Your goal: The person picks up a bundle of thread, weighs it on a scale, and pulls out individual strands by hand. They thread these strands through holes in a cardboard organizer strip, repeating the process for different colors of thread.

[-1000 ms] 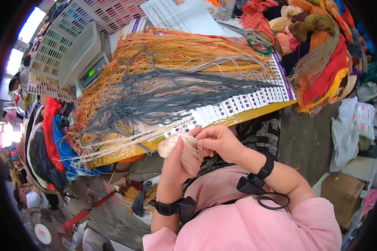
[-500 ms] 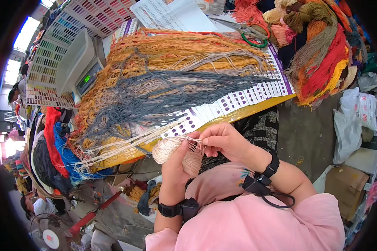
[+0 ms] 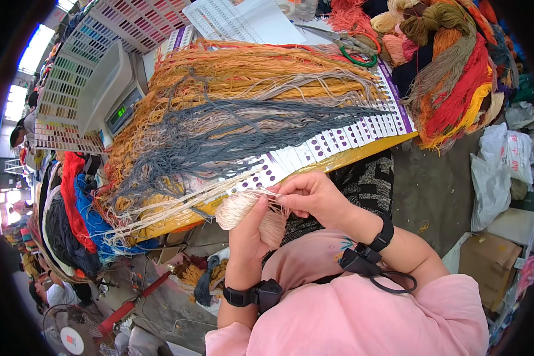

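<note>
My left hand (image 3: 248, 234) is wrapped round a bundle of cream yarn (image 3: 236, 210), in front of the table's near edge. Loose strands rise from the top of the bundle to my right hand (image 3: 315, 199), whose thumb and fingers are pinched on them just to the right. The fingertips of both hands nearly meet, so the exact grip is partly hidden. Just beyond them lies a row of white cards with purple-ringed holes (image 3: 305, 155). Long threads hang from these cards: grey-blue ones (image 3: 219, 127), orange-gold ones (image 3: 231, 65) and a few cream ones (image 3: 166, 215).
Scissors with red and green handles (image 3: 362, 50) lie at the far edge beside a heap of coloured skeins (image 3: 451, 65). At left stand a digital scale (image 3: 123, 113) and colour charts (image 3: 68, 89). More skeins (image 3: 80, 207) hang there, above a fan (image 3: 71, 338). Plastic bags (image 3: 492, 172) are at right.
My right hand has shifted slightly left, closer to my left hand, its fingers more folded over the strands. The left hand keeps its hold on the cream yarn.
</note>
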`<state>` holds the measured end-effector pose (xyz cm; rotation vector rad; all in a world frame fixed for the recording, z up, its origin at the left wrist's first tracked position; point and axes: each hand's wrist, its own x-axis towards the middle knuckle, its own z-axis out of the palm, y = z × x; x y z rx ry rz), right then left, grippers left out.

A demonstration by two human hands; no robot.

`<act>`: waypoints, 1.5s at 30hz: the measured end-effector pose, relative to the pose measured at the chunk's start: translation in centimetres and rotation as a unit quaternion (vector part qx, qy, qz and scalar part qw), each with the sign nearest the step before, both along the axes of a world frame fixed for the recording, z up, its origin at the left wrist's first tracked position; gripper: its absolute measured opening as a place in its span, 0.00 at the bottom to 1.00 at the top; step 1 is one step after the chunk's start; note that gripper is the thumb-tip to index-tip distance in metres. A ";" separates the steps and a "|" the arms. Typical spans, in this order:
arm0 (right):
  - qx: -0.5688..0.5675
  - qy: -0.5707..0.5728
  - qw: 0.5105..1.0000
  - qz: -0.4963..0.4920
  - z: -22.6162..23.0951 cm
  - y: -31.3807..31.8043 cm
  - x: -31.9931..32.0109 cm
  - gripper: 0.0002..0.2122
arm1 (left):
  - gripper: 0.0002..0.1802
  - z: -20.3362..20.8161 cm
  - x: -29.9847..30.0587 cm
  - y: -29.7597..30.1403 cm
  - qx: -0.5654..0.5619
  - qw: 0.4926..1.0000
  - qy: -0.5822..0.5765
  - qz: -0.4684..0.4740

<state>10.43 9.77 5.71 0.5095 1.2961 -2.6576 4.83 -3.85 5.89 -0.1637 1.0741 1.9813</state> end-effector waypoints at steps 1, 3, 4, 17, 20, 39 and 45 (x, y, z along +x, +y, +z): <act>0.000 -0.001 1.000 0.000 -0.3 0.0 0.1 0.04 | 0.16 0.2 0.0 0.1 0.000 1.000 -0.001 0.000; 0.037 0.107 0.989 -0.091 -1.0 0.1 0.3 0.04 | 0.09 0.6 -0.2 0.2 0.002 0.998 -0.044 0.048; 0.035 0.107 0.990 -0.085 -0.5 0.7 0.2 0.04 | 0.09 0.2 -0.6 -0.7 0.001 0.998 -0.044 0.055; 0.510 0.086 0.804 -0.293 2.8 18.8 0.0 0.04 | 0.12 -2.9 -6.7 -8.0 0.284 0.928 -0.218 0.107; 0.419 0.047 0.900 -0.114 -2.4 9.0 -4.6 0.03 | 0.11 -2.1 -6.0 -0.4 -0.092 0.994 -0.037 -0.042; 0.621 0.219 0.742 -0.128 -8.6 1.9 -3.8 0.06 | 0.10 -7.3 -4.3 4.2 -0.268 0.962 0.017 -0.046; 0.607 0.223 0.743 -0.171 -8.8 1.9 -4.1 0.08 | 0.07 -6.1 -5.1 2.5 -0.198 0.980 -0.038 -0.008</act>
